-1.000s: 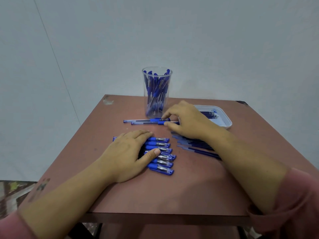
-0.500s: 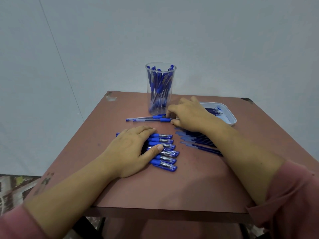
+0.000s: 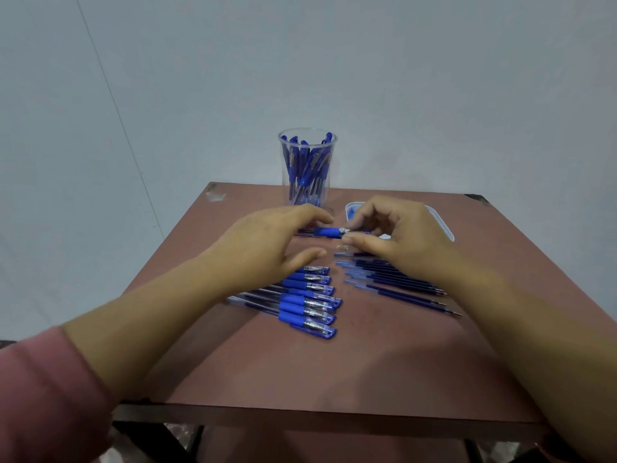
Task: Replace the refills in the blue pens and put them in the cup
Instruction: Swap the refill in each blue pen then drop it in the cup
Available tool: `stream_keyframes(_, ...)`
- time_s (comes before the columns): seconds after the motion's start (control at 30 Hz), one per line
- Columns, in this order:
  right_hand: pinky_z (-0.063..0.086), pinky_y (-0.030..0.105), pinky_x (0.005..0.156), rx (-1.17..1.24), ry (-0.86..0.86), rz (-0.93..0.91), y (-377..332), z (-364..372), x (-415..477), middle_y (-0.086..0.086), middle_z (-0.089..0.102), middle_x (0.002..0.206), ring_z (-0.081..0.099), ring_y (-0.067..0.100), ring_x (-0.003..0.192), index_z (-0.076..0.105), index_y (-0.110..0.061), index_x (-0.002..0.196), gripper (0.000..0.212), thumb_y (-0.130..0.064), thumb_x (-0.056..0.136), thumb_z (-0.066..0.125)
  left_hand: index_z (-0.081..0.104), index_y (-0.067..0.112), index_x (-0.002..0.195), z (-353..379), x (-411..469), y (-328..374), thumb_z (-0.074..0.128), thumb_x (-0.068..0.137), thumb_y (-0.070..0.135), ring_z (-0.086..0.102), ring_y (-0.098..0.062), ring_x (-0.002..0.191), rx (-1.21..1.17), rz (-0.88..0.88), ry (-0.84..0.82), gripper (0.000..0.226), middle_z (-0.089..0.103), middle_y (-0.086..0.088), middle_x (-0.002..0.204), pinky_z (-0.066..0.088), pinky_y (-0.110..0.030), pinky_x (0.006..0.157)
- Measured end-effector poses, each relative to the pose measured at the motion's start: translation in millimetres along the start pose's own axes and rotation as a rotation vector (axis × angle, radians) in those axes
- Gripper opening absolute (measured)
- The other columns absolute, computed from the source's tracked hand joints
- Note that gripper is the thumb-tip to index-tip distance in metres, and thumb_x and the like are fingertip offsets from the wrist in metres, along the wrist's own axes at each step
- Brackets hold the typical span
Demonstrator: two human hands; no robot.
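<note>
Between the two hands, a blue pen (image 3: 329, 232) is held level, just in front of the clear cup (image 3: 307, 168) that stands full of blue pens beyond the fingertips. The right hand (image 3: 397, 238) pinches the pen's tip end between thumb and forefinger, its other fingers curled loosely. The left hand (image 3: 267, 245) has lifted off the row of pens (image 3: 310, 304) it was pressing flat half a second ago and has come up to the pen's barrel. Its fingers arch over the barrel and hide it, and the thumb is held apart below, so whether it actually grips cannot be told. The row now lies uncovered on the table (image 3: 367, 369), below the left palm. The loose refills (image 3: 397, 284) lie under the right wrist as before. The white tray (image 3: 442, 223) shows just behind the right knuckles. Both forearms reach out from pink sleeves.
</note>
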State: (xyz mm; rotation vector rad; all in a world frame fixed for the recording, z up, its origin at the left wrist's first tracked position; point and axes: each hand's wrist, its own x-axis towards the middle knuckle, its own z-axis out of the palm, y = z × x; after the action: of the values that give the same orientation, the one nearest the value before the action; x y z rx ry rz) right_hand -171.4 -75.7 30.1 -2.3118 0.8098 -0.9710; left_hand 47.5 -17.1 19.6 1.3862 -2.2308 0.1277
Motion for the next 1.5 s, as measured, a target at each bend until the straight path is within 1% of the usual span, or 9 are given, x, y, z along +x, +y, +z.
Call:
stream_keyframes(0.1, 0.058, 0.033, 0.072, 0.095, 0.025, 0.049, 14, 5, -5, -0.003, 0.072, 0.085, 0.071, 0.023, 0.070, 0.065, -0.032, 0.080, 0.015, -0.027, 0.076, 0.078, 0.053, 0.035, 0.118, 15, 7, 0, 0.055, 0.089, 0.048, 0.053, 0.010, 0.069, -0.031, -0.015, -0.023, 0.032, 0.068, 0.012, 0.096, 0.040, -0.013, 0.063)
stream_keyframes(0.2, 0.057, 0.038, 0.074, 0.059, 0.014, 0.054, 23, 7, -5, -0.003, 0.072, 0.083, 0.068, 0.026, 0.072, 0.067, -0.041, 0.085, 0.013, -0.044, 0.073, 0.070, 0.054, 0.038, 0.112, 25, 6, -7, 0.049, 0.091, 0.049, 0.048, 0.017, 0.068, -0.050, 0.004, 0.058, 0.024, 0.065, 0.017, 0.087, 0.034, -0.006, 0.060)
stream_keyframes(0.4, 0.051, 0.022, 0.065, -0.026, 0.000, 0.010, 29, 15, -2, -0.012, 0.069, 0.077, 0.062, 0.016, 0.068, 0.061, -0.046, 0.086, 0.015, -0.034, 0.081, 0.069, 0.065, 0.029, 0.115, 34, 0, -16, 0.064, 0.092, 0.028, 0.050, 0.019, 0.071, -0.164, -0.049, 0.090, 0.023, 0.049, 0.037, 0.068, 0.034, -0.008, 0.059)
stream_keyframes(0.57, 0.052, 0.027, 0.073, -0.051, -0.013, -0.008, 27, 15, 1, -0.018, 0.070, 0.085, 0.066, 0.010, 0.077, 0.062, -0.039, 0.086, 0.021, -0.020, 0.085, 0.070, 0.062, 0.033, 0.116, 33, -1, -17, 0.058, 0.095, 0.024, 0.056, 0.002, 0.068, -0.260, -0.088, 0.030, 0.023, 0.057, 0.029, 0.072, 0.046, -0.023, 0.061)
stream_keyframes(0.73, 0.048, 0.013, 0.071, -0.105, -0.030, -0.054, 27, 17, -1, -0.017, 0.068, 0.090, 0.064, 0.004, 0.082, 0.069, -0.019, 0.093, 0.008, -0.015, 0.087, 0.069, 0.064, 0.029, 0.117, 33, -2, -18, 0.056, 0.097, 0.019, 0.049, 0.002, 0.057, -0.335, -0.110, -0.033, 0.024, 0.059, 0.028, 0.068, 0.035, -0.009, 0.057)
stream_keyframes(0.87, 0.046, 0.012, 0.072, -0.220, 0.084, -0.045, 37, 0, -2, -0.014, 0.067, 0.084, 0.062, 0.003, 0.083, 0.066, -0.025, 0.089, 0.015, -0.011, 0.087, 0.069, 0.060, 0.055, 0.107, 26, -7, -28, 0.052, 0.096, 0.031, 0.048, -0.018, 0.057, -0.418, -0.140, -0.008, 0.028, 0.061, 0.005, 0.066, 0.044, -0.026, 0.058)
stream_keyframes(1.03, 0.049, 0.013, 0.073, -0.165, -0.095, -0.048, 23, 6, -3, -0.014, 0.070, 0.085, 0.064, 0.002, 0.082, 0.067, -0.029, 0.086, 0.011, -0.023, 0.082, 0.075, 0.060, 0.050, 0.109, 24, -4, -29, 0.062, 0.090, 0.033, 0.045, -0.010, 0.055, -0.365, -0.113, 0.037, 0.026, 0.057, 0.012, 0.068, 0.036, -0.012, 0.055)
stream_keyframes(1.27, 0.050, 0.025, 0.071, -0.291, -0.305, -0.026, 17, -1, -14, -0.018, 0.065, 0.076, 0.061, 0.003, 0.081, 0.066, -0.032, 0.076, 0.013, -0.030, 0.069, 0.077, 0.069, 0.044, 0.109, 20, -7, -38, 0.060, 0.077, 0.056, 0.057, -0.012, 0.059, -0.272, -0.131, 0.063, 0.036, 0.066, 0.010, 0.067, 0.052, -0.032, 0.060)
stream_keyframes(1.5, 0.044, 0.021, 0.068, -0.384, -0.390, -0.041, 13, 4, -13, -0.016, 0.064, 0.074, 0.059, 0.004, 0.079, 0.064, -0.029, 0.077, 0.015, -0.037, 0.071, 0.075, 0.072, 0.037, 0.109, 22, -7, -38, 0.067, 0.086, 0.047, 0.060, -0.013, 0.056, -0.234, -0.067, 0.099, 0.025, 0.068, 0.014, 0.069, 0.049, -0.025, 0.057)
